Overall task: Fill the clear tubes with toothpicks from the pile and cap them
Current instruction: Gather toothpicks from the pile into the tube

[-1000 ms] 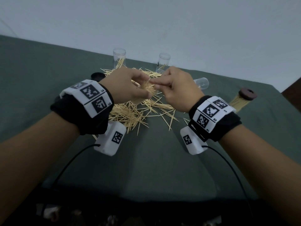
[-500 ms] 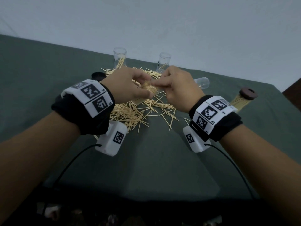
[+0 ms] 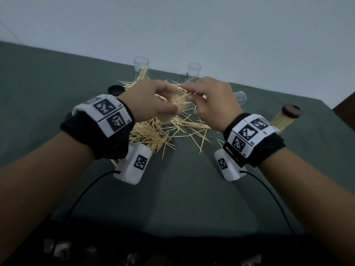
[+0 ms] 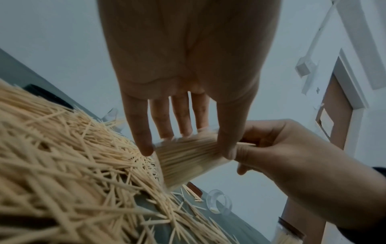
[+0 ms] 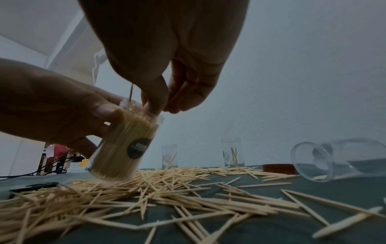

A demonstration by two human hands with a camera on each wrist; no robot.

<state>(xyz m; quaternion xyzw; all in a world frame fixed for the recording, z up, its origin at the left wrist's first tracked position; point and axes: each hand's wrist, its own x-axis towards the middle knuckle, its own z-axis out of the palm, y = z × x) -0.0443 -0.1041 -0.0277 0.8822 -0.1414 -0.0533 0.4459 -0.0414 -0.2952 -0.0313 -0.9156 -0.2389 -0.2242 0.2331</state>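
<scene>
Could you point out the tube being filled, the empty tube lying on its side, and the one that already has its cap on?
Tube being filled (image 5: 123,145): right wrist view, on its packed wall.
Empty tipped tube (image 5: 338,158): right wrist view, on its clear side.
Capped tube (image 3: 292,110): head view, on its dark cap.

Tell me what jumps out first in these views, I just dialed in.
The two hands meet over the loose toothpick pile mid-table: the left hand grips a clear tube packed with toothpicks, tilted, while the right hand works toothpicks at its mouth. On the right lies a capped full tube; two upright, nearly empty tubes stand behind.
</scene>
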